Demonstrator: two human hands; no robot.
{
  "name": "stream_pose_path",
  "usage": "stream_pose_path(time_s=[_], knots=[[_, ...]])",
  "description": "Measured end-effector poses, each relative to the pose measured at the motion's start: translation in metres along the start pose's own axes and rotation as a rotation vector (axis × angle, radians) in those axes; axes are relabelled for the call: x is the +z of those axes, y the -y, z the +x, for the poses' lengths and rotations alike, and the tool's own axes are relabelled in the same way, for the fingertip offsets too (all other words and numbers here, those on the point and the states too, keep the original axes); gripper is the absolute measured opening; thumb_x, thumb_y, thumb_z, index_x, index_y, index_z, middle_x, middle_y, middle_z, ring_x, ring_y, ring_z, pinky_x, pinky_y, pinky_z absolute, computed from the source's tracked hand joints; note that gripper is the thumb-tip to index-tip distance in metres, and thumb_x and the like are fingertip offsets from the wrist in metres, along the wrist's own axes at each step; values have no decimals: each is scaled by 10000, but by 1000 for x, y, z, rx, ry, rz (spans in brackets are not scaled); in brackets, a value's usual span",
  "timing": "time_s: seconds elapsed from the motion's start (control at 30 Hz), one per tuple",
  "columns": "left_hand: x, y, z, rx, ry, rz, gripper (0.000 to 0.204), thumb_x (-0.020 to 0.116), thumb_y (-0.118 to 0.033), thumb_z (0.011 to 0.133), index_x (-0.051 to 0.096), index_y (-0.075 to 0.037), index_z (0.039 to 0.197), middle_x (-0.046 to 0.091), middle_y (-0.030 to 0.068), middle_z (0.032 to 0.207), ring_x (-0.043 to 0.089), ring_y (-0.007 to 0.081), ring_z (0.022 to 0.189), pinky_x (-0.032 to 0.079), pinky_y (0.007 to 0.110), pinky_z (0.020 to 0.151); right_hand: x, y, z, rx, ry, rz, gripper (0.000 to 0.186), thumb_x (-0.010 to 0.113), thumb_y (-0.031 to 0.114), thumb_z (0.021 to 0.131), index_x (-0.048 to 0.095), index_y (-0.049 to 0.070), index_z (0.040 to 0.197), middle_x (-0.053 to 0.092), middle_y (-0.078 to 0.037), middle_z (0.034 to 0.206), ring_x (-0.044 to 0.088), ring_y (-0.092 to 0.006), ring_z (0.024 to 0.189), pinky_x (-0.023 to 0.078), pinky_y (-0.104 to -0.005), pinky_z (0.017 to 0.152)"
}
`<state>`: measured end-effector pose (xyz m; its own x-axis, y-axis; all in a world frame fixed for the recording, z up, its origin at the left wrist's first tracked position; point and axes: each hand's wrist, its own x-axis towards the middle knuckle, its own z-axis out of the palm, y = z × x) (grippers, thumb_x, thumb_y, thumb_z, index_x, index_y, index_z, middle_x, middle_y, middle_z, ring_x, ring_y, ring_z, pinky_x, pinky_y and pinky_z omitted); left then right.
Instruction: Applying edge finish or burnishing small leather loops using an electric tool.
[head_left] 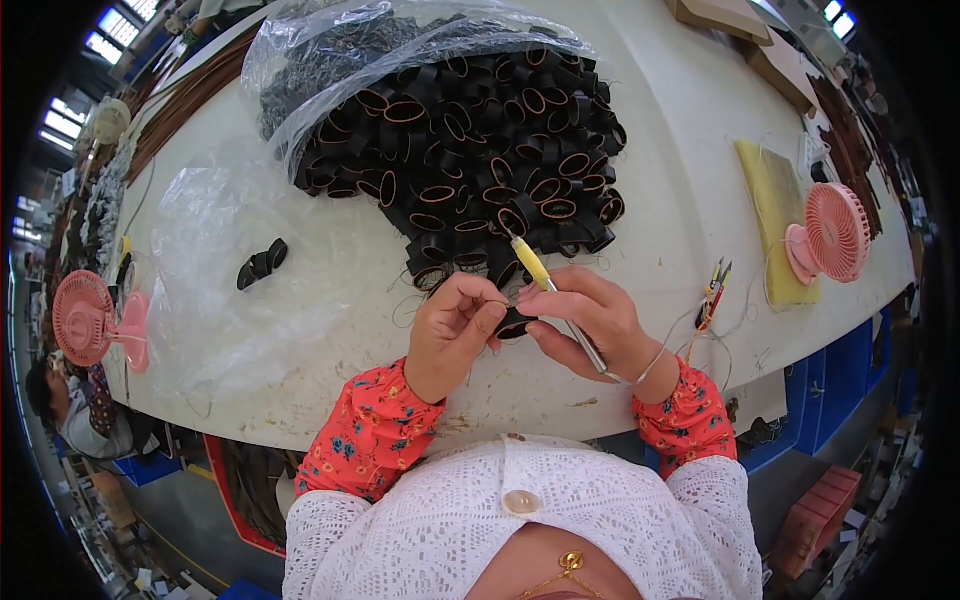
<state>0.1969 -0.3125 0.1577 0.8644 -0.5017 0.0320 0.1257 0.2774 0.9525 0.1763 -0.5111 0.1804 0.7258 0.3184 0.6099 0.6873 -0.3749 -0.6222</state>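
Just in front of the heap, my left hand (455,330) pinches a small black loop (514,322) of leather-like strap between thumb and fingertips. My right hand (600,318) is closed round a yellow-and-silver pen-shaped tool (533,268) with a thin cord at its rear end. The tool's tip points away from me, toward the heap. My right fingertips also touch the loop's right side. A large heap of similar black loops (440,195) with brownish inner edges lies beyond my hands, and loose threads stick out of it.
Clear plastic sheeting (215,260) covers the table's left part, with a few joined black loops (262,264) on it. Pink fans stand left (84,318) and right (836,232). Beside a yellow pad (775,215) lie small hand tools (712,298). Another person (85,410) sits at far left.
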Motion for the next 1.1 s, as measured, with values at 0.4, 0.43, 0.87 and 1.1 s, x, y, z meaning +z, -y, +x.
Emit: stream_pose_path(time_s=[0.4, 0.43, 0.87, 1.1], knots=[[0, 3, -2, 22, 18, -23, 67, 537, -34, 927, 532, -45, 992, 532, -26, 871, 468, 27, 715, 385, 179, 619, -6, 5, -1, 128, 12, 154, 309, 574, 198, 912, 531, 37, 1173, 624, -105, 952, 623, -236, 867, 501, -324, 758], [-1, 4, -2, 22, 17, -23, 67, 537, -34, 927, 532, -45, 992, 532, -26, 871, 468, 27, 715, 385, 179, 619, -4, 10, -1, 268, -93, 419, 387, 505, 278, 942, 478, -1, 1209, 625, -115, 966, 621, -249, 922, 485, -360, 831], [3, 2, -2, 32, -2, -24, 80, 560, -54, 921, 532, -38, 994, 553, -15, 831, 473, 29, 687, 381, 178, 594, -7, -1, -14, 506, -87, 1014, 295, 400, 212, 995, 563, -32, 966, 560, -69, 644, 609, -157, 575, 490, -273, 543], [4, 2, -2, 50, -16, 6, 86, 571, -67, 917, 527, -37, 985, 545, -14, 804, 464, 29, 655, 369, 175, 567, -7, 2, -11, 562, -73, 1001, 294, 411, 214, 993, 567, -34, 978, 541, -58, 608, 608, -153, 575, 473, -251, 562]])
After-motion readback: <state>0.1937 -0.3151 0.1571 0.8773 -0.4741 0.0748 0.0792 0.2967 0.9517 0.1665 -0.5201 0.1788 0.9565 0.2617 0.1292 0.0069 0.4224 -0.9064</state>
